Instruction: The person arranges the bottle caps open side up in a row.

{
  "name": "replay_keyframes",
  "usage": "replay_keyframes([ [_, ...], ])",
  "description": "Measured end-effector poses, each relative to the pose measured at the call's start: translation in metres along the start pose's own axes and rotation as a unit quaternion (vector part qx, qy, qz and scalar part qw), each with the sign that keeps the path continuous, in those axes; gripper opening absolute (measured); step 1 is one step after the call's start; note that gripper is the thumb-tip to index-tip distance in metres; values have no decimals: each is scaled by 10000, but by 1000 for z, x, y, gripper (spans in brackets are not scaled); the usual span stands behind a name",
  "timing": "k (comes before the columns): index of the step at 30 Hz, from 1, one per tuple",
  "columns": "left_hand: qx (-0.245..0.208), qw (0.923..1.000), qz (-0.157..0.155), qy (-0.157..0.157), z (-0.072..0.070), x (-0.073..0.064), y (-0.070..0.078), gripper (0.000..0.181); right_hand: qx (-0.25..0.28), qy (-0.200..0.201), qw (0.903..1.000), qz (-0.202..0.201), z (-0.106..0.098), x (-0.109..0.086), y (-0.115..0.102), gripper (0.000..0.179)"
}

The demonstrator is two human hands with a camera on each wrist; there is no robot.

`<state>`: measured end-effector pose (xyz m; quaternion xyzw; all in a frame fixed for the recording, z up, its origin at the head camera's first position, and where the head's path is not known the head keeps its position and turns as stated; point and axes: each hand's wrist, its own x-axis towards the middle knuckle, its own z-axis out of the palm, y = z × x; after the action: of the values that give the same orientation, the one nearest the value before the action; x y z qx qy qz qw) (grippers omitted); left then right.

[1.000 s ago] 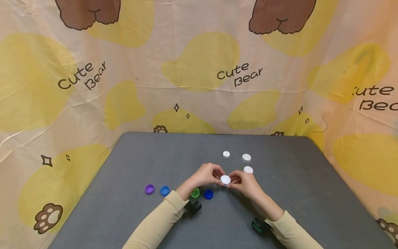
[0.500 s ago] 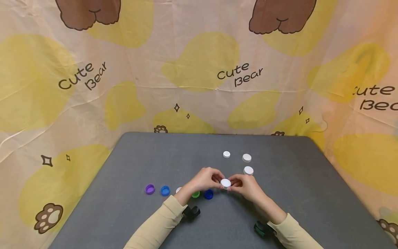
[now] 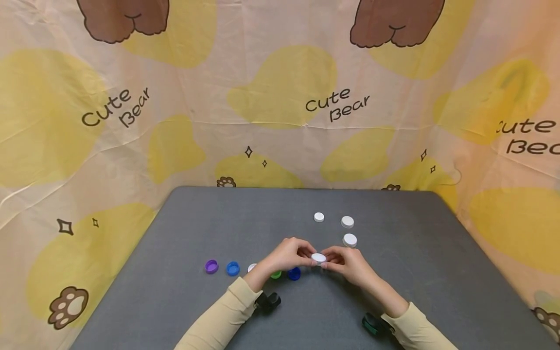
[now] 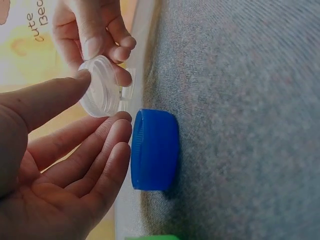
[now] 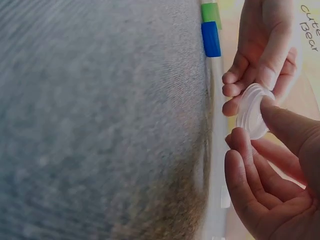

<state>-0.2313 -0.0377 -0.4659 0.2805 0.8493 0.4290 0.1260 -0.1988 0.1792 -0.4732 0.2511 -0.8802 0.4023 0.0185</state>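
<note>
A white bottle cap (image 3: 318, 258), translucent at its ridged side in the wrist views, is held off the table between both hands. My left hand (image 3: 289, 254) pinches its left edge between thumb and fingers. From the right, my right hand (image 3: 351, 265) pinches the opposite edge. In the left wrist view the held cap (image 4: 101, 87) shows its hollow side. Beside and below the left hand sits a dark blue cap (image 3: 294, 273). A green cap (image 3: 275, 274) and a white cap (image 3: 251, 267) are partly hidden by the left hand and wrist.
On the grey table (image 3: 227, 214), a light blue cap (image 3: 233, 268) and a purple cap (image 3: 212, 266) lie left of the left arm. Farther back are three white caps: one (image 3: 319, 217), another (image 3: 347, 222), and a third (image 3: 350, 239) near the right hand. A printed cloth (image 3: 280, 97) hangs behind.
Both hands have come slightly nearer the person with the held cap, whose top now looks more edge-on. The white cap by the left wrist has come into sight. Both hands keep their hold.
</note>
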Motion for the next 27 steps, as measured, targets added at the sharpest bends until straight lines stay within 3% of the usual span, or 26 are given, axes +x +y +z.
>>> replay_keyframes([
  [7, 92, 9999, 38, 128, 3, -3, 1, 18, 27, 67, 9999, -136, -1, -2, 1, 17],
  [19, -53, 9997, 26, 255, 6, -2, 0, 19, 252, -158, 9988, 384, -1, -1, 3, 18],
  [27, 47, 9990, 126, 415, 7, -1, -1, 18, 492, -262, 9976, 410, 0, 2, 3, 21],
])
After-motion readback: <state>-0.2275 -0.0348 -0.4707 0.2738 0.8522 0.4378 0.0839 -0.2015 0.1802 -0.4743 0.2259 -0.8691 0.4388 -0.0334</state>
